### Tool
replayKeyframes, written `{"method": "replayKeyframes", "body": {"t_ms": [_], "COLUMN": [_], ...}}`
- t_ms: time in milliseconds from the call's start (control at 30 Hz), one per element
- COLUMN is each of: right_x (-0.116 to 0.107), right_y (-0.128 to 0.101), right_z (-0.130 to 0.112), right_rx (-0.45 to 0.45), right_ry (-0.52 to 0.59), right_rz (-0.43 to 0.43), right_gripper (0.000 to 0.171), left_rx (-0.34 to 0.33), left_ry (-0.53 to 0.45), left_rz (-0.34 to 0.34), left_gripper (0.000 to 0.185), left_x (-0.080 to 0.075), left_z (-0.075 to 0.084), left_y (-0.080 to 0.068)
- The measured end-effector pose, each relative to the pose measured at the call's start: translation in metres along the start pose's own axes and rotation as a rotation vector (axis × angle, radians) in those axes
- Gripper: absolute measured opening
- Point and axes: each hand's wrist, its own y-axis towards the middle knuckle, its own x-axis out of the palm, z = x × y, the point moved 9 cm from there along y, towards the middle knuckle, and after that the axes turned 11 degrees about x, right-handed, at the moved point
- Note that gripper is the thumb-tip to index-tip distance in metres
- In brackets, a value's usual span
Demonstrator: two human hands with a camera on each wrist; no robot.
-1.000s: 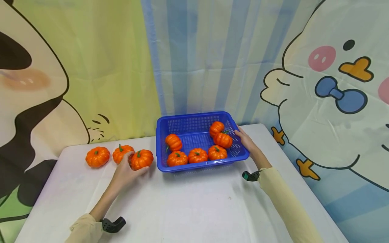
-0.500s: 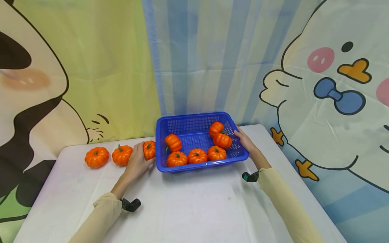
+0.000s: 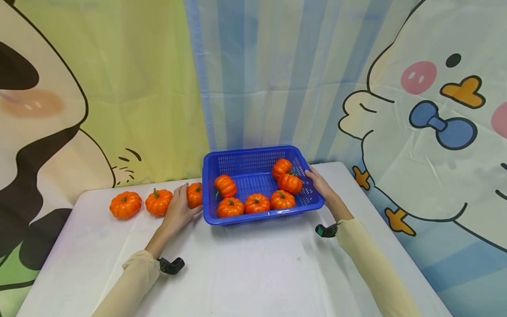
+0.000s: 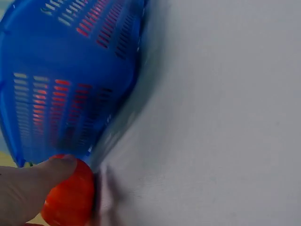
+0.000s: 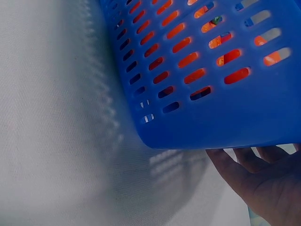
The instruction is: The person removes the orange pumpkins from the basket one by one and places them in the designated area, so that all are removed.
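Note:
My left hand (image 3: 185, 201) grips a small orange pumpkin (image 3: 195, 194) tight against the outer left wall of the blue slotted basket (image 3: 250, 155). In the left wrist view the thumb (image 4: 35, 184) lies over that pumpkin (image 4: 70, 200) beside the basket wall (image 4: 70, 70). My right hand (image 3: 318, 183) lies along the basket's right rim with fairly straight fingers (image 5: 256, 181) against the wall (image 5: 211, 108). Several pumpkins (image 3: 256, 202) sit inside the basket.
Two more pumpkins (image 3: 125, 204) (image 3: 158, 201) stand in a row on the white table (image 3: 253, 268), left of my left hand. A cartoon-printed curtain (image 3: 253, 79) hangs right behind the table. The table's edges run close on the left and right.
One second ago the left hand held the pumpkin further left, beside the other two. It has carried it right, up against the basket's left wall. The right hand has stayed put.

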Motion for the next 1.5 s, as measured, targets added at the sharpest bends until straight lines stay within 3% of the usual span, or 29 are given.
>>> {"method": "replayKeyframes", "body": {"t_ms": [133, 300, 433, 533, 667, 800, 867, 1000, 1500], "right_x": [-0.001, 0.000, 0.001, 0.003, 0.005, 0.005, 0.003, 0.000, -0.005], "right_y": [0.008, 0.007, 0.000, -0.007, -0.013, -0.011, -0.008, 0.001, 0.011], "right_z": [0.006, 0.005, -0.001, -0.007, -0.011, -0.011, -0.009, -0.001, 0.006], "right_rx": [-0.031, -0.032, -0.011, -0.002, 0.008, 0.005, -0.005, -0.021, -0.016], "right_ry": [-0.006, -0.012, 0.002, 0.016, 0.018, 0.023, 0.026, 0.016, 0.028], "right_rz": [-0.005, 0.002, 0.002, -0.008, -0.005, -0.006, -0.006, -0.002, 0.010], "right_gripper": [0.057, 0.056, 0.057, 0.058, 0.059, 0.058, 0.058, 0.057, 0.058], "left_rx": [0.045, 0.085, 0.076, 0.068, 0.083, 0.120, 0.139, 0.157, 0.190], "left_ry": [0.027, 0.006, -0.054, -0.101, -0.216, -0.387, -0.421, -0.369, -0.254], "left_rz": [0.041, 0.068, 0.025, 0.004, -0.030, -0.096, -0.110, -0.096, -0.091], "left_gripper": [0.081, 0.066, 0.061, 0.058, 0.053, 0.049, 0.048, 0.045, 0.039], "left_x": [-0.017, -0.036, -0.037, -0.035, -0.030, -0.020, -0.018, -0.020, -0.028], "left_z": [0.017, 0.036, 0.041, 0.043, 0.056, 0.082, 0.094, 0.105, 0.110], "left_y": [-0.018, -0.058, -0.084, -0.094, -0.096, -0.093, -0.092, -0.090, -0.076]}}
